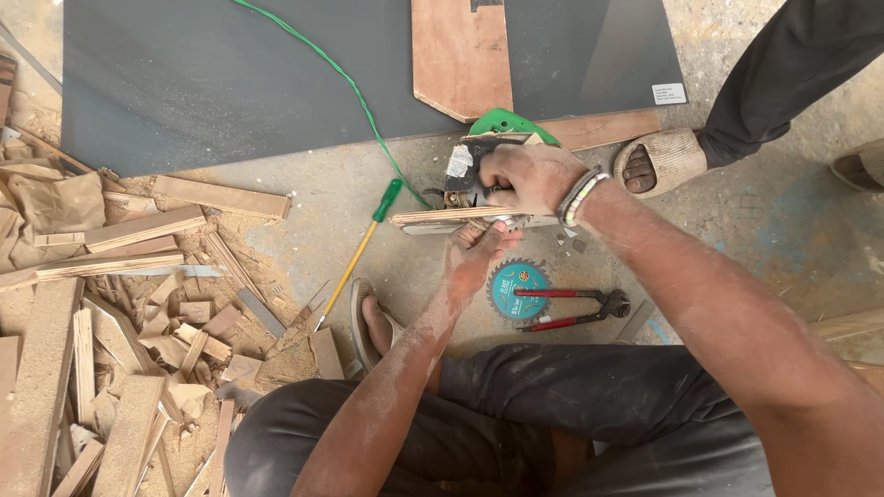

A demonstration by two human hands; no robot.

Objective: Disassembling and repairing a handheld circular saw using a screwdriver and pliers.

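Observation:
A green and black circular saw [479, 152] lies on its side on the concrete floor, with a thin wooden base plate [433, 218] along its near side. My right hand [527, 179] grips the saw's body from above. My left hand [474, 258] reaches up from below, fingertips at the underside of the plate and the metal part there. A teal circular saw blade [506, 281] lies flat on the floor just right of my left hand, with red-handled pincers [571, 308] resting across it.
A green-handled screwdriver [354, 258] lies left of the saw, and a green cable [341, 78] runs back across a dark grey board [230, 83]. Offcuts and sawdust [120, 313] pile up at left. Another person's sandalled foot [658, 161] stands at right.

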